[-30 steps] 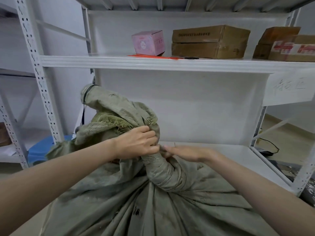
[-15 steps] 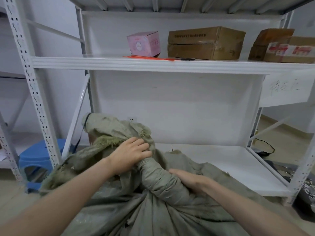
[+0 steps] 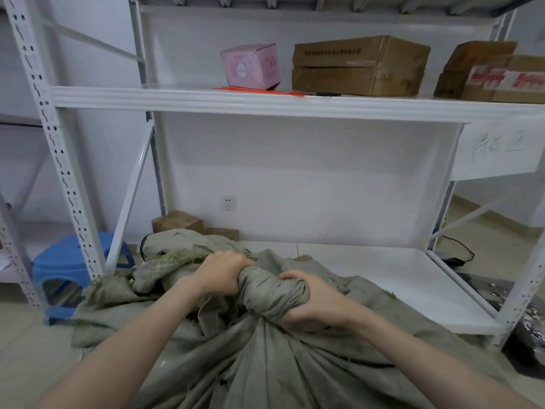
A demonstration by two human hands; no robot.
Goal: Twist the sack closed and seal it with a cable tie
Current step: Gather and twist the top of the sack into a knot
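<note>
1. Grey-green woven sack [image 3: 265, 364] sits on the floor in front of the white rack, and its twisted neck [image 3: 267, 293], upright a second ago, now lies bent over to the left and lower.
2. The right hand [image 3: 315, 302], which lay flat against the cloth, has curled fully round the base of the neck. The left hand [image 3: 219, 274] grips it just beside, nearer the frayed mouth [image 3: 165, 258].
3. Judged from this, the twist is tight enough to hold, so tying comes next.
4. Neither hand holds a tie. Thin orange strips [image 3: 259, 91], perhaps ties, lie on the upper shelf [image 3: 177, 100] near a pink box [image 3: 250, 66], well apart from the sack.
5. Releasing either hand risks the twist unwinding.
6. A blue stool [image 3: 65, 258] stands to the left.
</note>
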